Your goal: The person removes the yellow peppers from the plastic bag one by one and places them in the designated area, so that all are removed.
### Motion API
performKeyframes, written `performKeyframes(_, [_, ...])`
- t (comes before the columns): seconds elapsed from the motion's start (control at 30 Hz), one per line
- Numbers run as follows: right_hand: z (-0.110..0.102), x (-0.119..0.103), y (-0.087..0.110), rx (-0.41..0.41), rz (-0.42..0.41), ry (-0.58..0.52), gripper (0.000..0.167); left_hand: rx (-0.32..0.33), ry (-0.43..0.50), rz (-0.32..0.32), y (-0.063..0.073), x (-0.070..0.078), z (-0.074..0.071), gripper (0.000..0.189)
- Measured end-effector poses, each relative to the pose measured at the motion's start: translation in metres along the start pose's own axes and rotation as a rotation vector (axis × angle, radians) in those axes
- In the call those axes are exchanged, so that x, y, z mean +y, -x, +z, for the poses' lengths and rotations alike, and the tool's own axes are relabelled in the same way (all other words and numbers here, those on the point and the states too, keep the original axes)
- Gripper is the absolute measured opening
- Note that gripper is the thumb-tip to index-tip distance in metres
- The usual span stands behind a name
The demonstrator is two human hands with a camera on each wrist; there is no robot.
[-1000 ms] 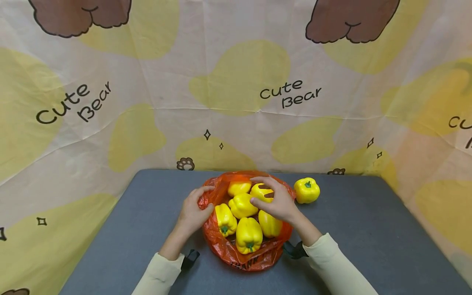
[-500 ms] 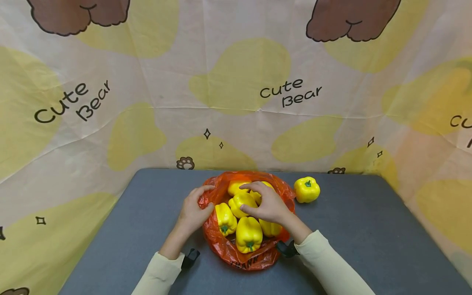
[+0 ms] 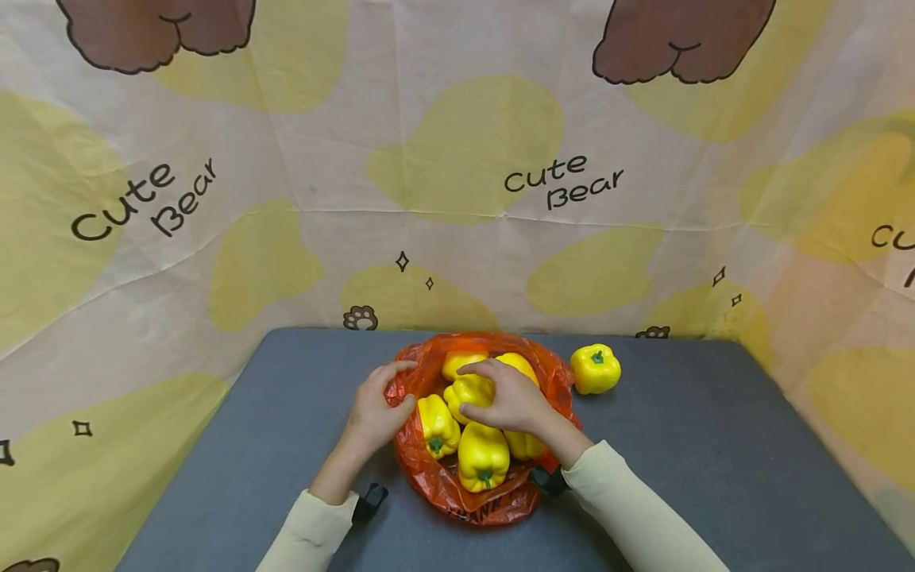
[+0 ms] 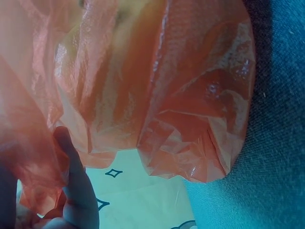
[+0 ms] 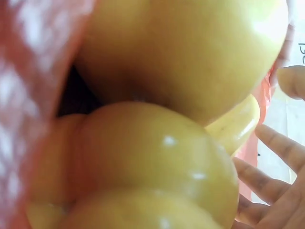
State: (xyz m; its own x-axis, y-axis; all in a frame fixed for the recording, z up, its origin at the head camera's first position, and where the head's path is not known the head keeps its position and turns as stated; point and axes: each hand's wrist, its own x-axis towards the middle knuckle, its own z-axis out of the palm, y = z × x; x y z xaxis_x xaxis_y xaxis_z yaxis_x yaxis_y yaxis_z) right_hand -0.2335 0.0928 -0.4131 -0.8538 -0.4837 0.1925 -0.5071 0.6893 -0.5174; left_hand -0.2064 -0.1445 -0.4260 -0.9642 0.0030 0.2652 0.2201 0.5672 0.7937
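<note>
A red plastic bag stands with its mouth open on the table and holds several yellow bell peppers, one of them at the front. My left hand grips the bag's rim on the left; in the left wrist view its fingers have the thin plastic between them. Over the bag's right half is my right hand, thumb and fingers spread apart around the middle bell pepper. The right wrist view has these fingers beside the peppers, not closed on one; whether the tips touch is unclear.
One loose yellow bell pepper sits on the table just right of the bag. The dark grey table ends at a printed cloth backdrop behind and at the sides.
My right hand has shifted left, from the bag's right side to the middle bell pepper. The left hand has stayed at the rim, and the peppers lie as before.
</note>
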Motion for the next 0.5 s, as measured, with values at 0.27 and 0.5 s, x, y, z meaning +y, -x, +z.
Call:
performKeyframes(0.27, [0.0036,0.0025,-0.0028,-0.027,-0.009,0.08,0.054,-0.007,0.011,0.002,-0.0003,-0.0016,-0.0005,0.044])
performKeyframes(0.5, [0.0039,0.0038,-0.0045,-0.043,-0.016,0.074,0.053,-0.011,-0.006,0.015,-0.0015,-0.0029,0.0008,0.045])
